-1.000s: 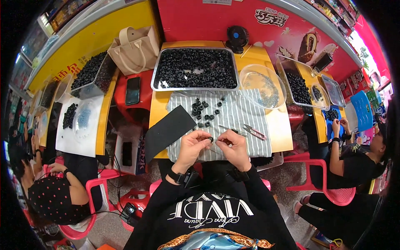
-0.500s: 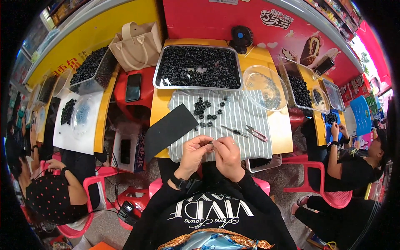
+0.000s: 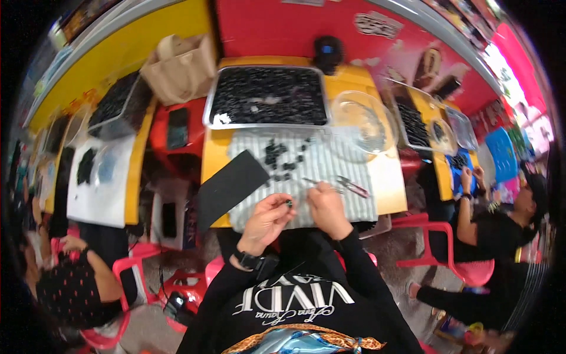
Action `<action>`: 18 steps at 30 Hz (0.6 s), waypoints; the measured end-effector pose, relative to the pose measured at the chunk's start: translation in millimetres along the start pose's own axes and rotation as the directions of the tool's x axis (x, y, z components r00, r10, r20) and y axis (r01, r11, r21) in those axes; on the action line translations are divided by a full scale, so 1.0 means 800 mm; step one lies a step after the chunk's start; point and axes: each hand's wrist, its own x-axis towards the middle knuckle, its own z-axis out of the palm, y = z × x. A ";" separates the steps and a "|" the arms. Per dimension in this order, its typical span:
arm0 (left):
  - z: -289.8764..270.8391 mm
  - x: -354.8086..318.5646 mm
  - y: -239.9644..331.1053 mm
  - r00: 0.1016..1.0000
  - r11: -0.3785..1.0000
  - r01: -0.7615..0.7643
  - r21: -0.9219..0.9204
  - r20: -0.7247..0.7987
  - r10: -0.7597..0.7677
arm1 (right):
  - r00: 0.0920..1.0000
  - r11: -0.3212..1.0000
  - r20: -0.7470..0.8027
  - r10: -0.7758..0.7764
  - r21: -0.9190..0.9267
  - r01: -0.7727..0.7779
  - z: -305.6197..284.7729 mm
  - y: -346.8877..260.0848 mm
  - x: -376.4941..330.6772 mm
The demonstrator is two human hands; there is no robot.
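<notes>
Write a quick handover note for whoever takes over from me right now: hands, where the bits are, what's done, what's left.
Left hand: pinching a small dark bead at its fingertips, over the near edge of the striped cloth.
Right hand: fingers closed as if on something thin; too small to tell what.
Loose dark beads lie in a small pile on the cloth; small pliers rest right of the hands.
Metal tray behind the cloth is full of dark beads; clear bowl beside it.
Done: cannot tell. Left: pile and tray still hold many beads.
</notes>
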 end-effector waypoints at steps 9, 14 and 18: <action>0.000 -0.003 0.003 0.971 0.925 -0.164 0.342 -0.111 0.213 | 0.992 0.731 -0.074 0.100 0.682 -0.023 -0.009 -0.050 0.013; 0.009 0.000 -0.005 0.955 0.861 -0.181 0.475 -0.123 0.269 | 0.968 0.810 -0.249 0.028 0.573 0.124 0.001 -0.060 0.005; 0.000 0.003 -0.002 0.962 0.850 -0.179 0.495 -0.094 0.257 | 0.966 0.829 -0.258 0.035 0.547 0.115 0.002 -0.064 0.005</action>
